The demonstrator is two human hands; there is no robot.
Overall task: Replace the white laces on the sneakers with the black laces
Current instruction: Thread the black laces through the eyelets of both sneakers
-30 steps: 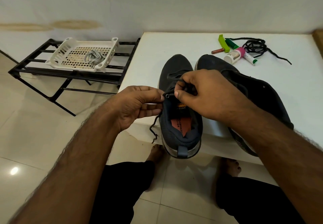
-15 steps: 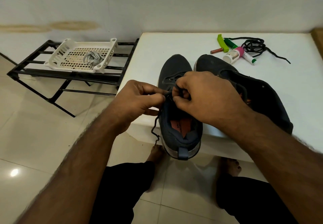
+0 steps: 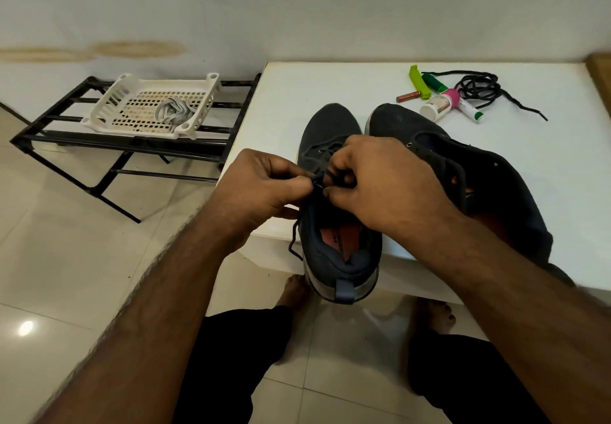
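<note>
On the white table (image 3: pixel 297 93) two dark sneakers (image 3: pixel 340 225) stand side by side, heels overhanging the near edge, likely for easy reach. On the floor beside it, one black rack (image 3: pixel 109 142) carries one white basket (image 3: pixel 109 106) with the pale laces (image 3: pixel 173 111), apparently set aside. One spare black lace (image 3: pixel 479 88) waits coiled at the back. Both grips close tight: the left hand (image 3: pixel 264 189) and right hand (image 3: pixel 383 185) pinch one black lace end (image 3: pixel 318 183) at a top eyelet of the left-hand sneaker.
</note>
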